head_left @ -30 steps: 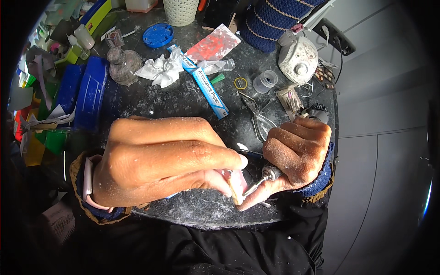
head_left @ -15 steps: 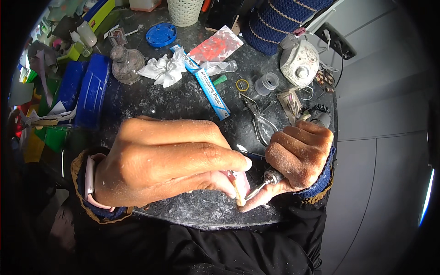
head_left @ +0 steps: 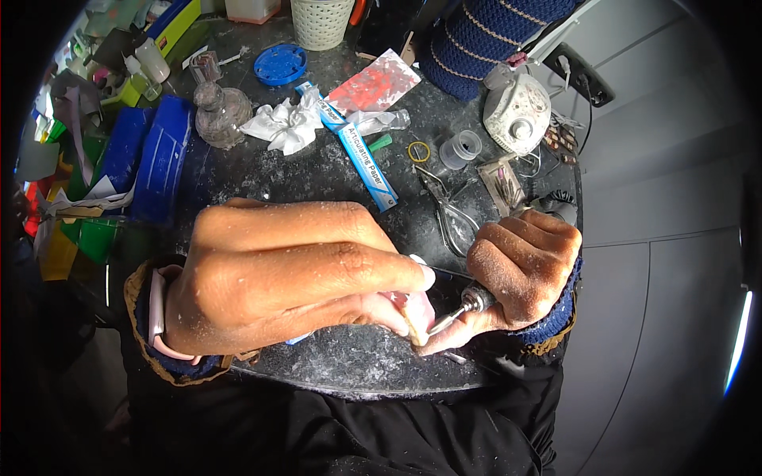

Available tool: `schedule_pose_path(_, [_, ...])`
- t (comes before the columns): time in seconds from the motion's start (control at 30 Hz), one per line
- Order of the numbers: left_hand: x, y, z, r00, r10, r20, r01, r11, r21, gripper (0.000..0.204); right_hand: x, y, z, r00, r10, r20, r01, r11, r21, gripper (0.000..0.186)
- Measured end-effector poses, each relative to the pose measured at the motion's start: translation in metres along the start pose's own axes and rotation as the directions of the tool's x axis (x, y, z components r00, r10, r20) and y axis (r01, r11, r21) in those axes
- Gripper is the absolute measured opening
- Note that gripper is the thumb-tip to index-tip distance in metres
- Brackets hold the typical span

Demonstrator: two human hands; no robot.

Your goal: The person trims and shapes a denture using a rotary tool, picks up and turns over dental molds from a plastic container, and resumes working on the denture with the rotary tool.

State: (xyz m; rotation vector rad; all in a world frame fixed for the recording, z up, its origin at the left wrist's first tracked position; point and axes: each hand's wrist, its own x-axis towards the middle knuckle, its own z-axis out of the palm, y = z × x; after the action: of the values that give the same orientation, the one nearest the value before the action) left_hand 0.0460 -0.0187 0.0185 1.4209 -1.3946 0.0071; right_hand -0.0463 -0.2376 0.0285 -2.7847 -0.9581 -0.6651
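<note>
My left hand, dusted with white powder, pinches a small pink-and-cream piece, resembling a denture, low in the middle of the head view. My right hand is wrapped round a metal rotary handpiece; its thin tip meets the piece's right side, and my right thumb lies just below. Metal pliers lie beyond the hands, near a small clear cup. The far side of the piece is hidden by my left fingers.
The dark, dusty bench holds blue-and-white cardboard boxes, crumpled tissue, a glass burner and blue trays among clutter at left. A white control unit and navy knitted cylinder stand at back right.
My right hand and handpiece have shifted slightly rightward and upward. The held piece has moved a little right and tilted slightly, with both hands keeping their grips.
</note>
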Motion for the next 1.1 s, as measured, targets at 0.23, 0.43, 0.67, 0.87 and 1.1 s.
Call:
schedule_pose_path(0.23, [0.0022, -0.0009, -0.0029, 0.999, 0.051, 0.019, -0.051, 0.999, -0.009, 0.026, -0.0002, -0.0004, 0.0005, 1.000, 0.003, -0.024, -0.003, 1.000, -0.021, 0.054])
schedule_pose_path(0.43, [0.0011, 0.0002, -0.0028, 0.998, 0.048, 0.048, -0.047, 0.999, -0.020, 0.026, 0.0041, 0.0040, 0.0046, 0.993, -0.053, -0.101, 0.048, 0.998, -0.050, 0.069])
schedule_pose_path(0.67, [0.0035, 0.0009, -0.0035, 0.997, 0.011, 0.071, -0.011, 1.000, -0.007, 0.028, 0.0047, 0.0046, 0.0066, 0.992, -0.043, -0.122, 0.041, 0.999, -0.023, 0.066])
schedule_pose_path(0.87, [0.0028, -0.0039, -0.0012, 0.996, 0.056, 0.064, -0.056, 0.998, -0.002, 0.028, 0.0062, 0.0035, 0.0071, 0.989, -0.020, -0.148, 0.016, 1.000, -0.027, 0.066])
schedule_pose_path(1.1, [0.0027, -0.0005, -0.0003, 0.995, 0.045, 0.093, -0.041, 0.998, -0.049, 0.026, 0.0059, -0.0003, 0.0045, 0.992, -0.029, -0.124, 0.028, 1.000, -0.012, 0.066])
